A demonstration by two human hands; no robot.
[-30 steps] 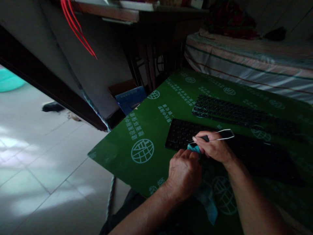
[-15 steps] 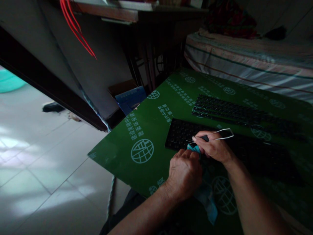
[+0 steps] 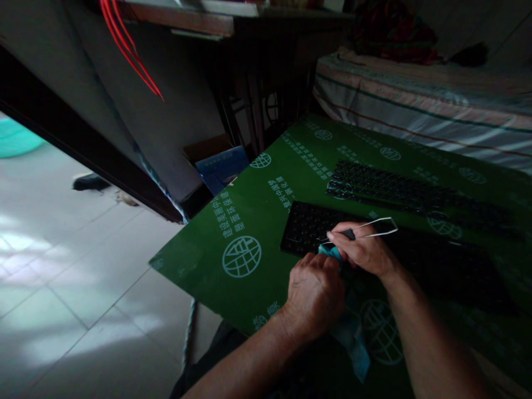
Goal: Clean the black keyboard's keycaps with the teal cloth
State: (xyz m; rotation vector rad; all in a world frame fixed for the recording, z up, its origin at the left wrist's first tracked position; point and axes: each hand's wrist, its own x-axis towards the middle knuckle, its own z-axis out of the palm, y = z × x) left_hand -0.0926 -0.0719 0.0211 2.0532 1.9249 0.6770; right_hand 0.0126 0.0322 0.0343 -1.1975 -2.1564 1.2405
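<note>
My left hand (image 3: pixel 313 293) is closed round a teal cloth (image 3: pixel 330 251). Part of the cloth pokes out above the knuckles, and a loose end hangs down below the hand. My right hand (image 3: pixel 363 250) pinches metal tweezers with a dark grip (image 3: pixel 349 234), their bent end pointing up to the right. The tweezers' tips reach the top of the cloth, though what lies between them is too small to make out. Both hands are over the near edge of a black keyboard (image 3: pixel 301 221), its left part showing beyond them.
A green printed board (image 3: pixel 199 260) lies under everything. Rows of black keycaps (image 3: pixel 382 180) lie behind the keyboard. A blue box (image 3: pixel 222 166) stands past the board's far left edge, below a wooden table (image 3: pixel 199 22). A bed (image 3: pixel 415 105) borders the back right.
Almost nothing differs. My left hand has shifted very slightly; the right hand and tweezers stay in the same place.
</note>
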